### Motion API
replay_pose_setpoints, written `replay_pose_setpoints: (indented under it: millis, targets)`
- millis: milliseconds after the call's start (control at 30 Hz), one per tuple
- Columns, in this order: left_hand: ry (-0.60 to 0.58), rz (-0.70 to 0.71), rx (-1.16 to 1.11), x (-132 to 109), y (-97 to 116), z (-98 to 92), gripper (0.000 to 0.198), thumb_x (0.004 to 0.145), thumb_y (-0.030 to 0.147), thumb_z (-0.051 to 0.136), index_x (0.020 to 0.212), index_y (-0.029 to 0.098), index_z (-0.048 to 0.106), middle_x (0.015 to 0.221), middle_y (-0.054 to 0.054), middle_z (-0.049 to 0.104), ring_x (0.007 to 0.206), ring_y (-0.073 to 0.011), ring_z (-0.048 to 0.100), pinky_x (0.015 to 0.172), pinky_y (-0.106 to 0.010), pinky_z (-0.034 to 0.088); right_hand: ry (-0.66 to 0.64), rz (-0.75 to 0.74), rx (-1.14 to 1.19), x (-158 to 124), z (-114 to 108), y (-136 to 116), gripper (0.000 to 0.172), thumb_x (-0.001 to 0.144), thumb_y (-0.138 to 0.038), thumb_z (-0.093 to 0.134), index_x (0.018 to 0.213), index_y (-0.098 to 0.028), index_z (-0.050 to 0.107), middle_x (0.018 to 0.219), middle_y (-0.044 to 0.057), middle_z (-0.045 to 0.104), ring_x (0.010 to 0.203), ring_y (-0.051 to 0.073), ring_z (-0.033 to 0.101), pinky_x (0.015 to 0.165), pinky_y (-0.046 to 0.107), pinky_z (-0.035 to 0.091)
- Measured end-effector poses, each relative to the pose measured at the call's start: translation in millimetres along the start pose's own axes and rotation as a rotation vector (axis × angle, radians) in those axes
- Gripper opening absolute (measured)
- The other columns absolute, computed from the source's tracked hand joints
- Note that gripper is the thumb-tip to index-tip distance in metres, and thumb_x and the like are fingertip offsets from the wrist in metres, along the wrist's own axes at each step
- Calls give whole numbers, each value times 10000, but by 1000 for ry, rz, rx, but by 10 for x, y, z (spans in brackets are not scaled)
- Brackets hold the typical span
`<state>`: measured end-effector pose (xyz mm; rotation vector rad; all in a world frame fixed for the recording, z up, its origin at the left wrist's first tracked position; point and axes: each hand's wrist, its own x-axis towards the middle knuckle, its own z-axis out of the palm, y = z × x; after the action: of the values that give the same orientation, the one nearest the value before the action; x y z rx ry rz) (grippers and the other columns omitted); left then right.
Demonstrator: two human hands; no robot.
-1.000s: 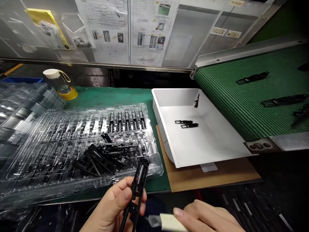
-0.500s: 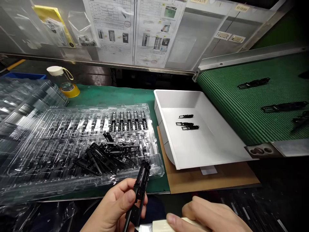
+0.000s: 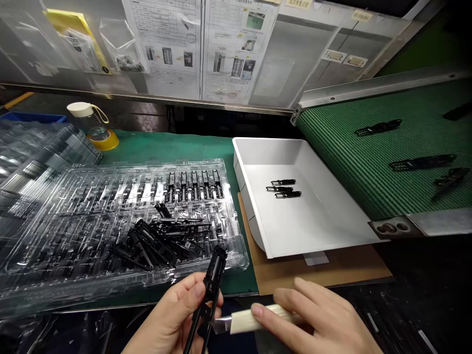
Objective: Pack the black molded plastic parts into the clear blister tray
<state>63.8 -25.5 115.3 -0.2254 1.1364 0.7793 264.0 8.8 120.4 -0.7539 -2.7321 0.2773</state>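
Note:
At the front of the bench, my left hand (image 3: pixel 180 314) is closed on a long black plastic part (image 3: pixel 215 270), held slanted with its two thin legs pointing down. My right hand (image 3: pixel 313 319) grips a knife by its cream handle (image 3: pixel 247 320). The short metal blade (image 3: pixel 221 324) meets the lower portion of the black part, close to the left fingers; its tip is hidden. Just beyond the left hand, a heap of similar black parts (image 3: pixel 155 241) lies on a clear plastic tray (image 3: pixel 230 216). Several more stand in the tray's back-row slots.
A white bin (image 3: pixel 313 216) with three black parts stands on brown cardboard (image 3: pixel 273 280). On the right runs a green conveyor belt (image 3: pixel 342 152) carrying several parts. Stacked clear trays (image 3: pixel 33 162) and a bottle (image 3: pixel 90 125) are at left; instruction sheets (image 3: pixel 165 29) hang behind.
My right hand has lifted slightly, showing more of the knife handle and blade against the black part. Parts on the belt appear shifted left, along with a small camera shift.

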Motion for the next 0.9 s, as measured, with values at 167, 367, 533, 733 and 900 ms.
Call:
replay_pose_setpoints:
  millis: [167,367,533,733,900]
  targets:
    - [52,25,40,9,-17,-11,383,470,307,705,804,169,579,626,-23,594,451,-72,489,348,-147,381,144,469,531,7,263,-139,110,730,-265,505,723,-158,478,553,-4,469,475,92,435,437,188,356]
    - [-32,223,58,106,-78,12,325,503,247,702,762,189,515,625,28,568,470,-90,494,387,-184,405,163,577,1098,317,410,-373,237,665,-337,559,796,-141,590,687,20,426,471,67,370,401,186,319]
    - [16,513,399,187,-108,-26,300,465,212,710,725,220,563,714,-10,602,623,-153,535,469,-196,415,283,876,1344,358,484,-352,217,662,-331,561,818,-180,556,646,-14,433,511,69,370,466,187,312]
    - [3,1010,971,126,-52,-18,328,510,152,679,786,324,631,697,6,640,582,-146,524,528,-204,391,388,968,1554,195,533,-255,365,667,-393,552,951,-168,513,495,-61,337,403,39,253,395,179,211]
    - [-66,1296,847,127,-51,-115,434,491,56,685,824,328,626,788,-30,639,712,-188,545,659,-249,425,598,1019,1538,134,449,-348,361,640,-441,533,886,-179,502,414,-67,333,384,53,280,416,188,212]
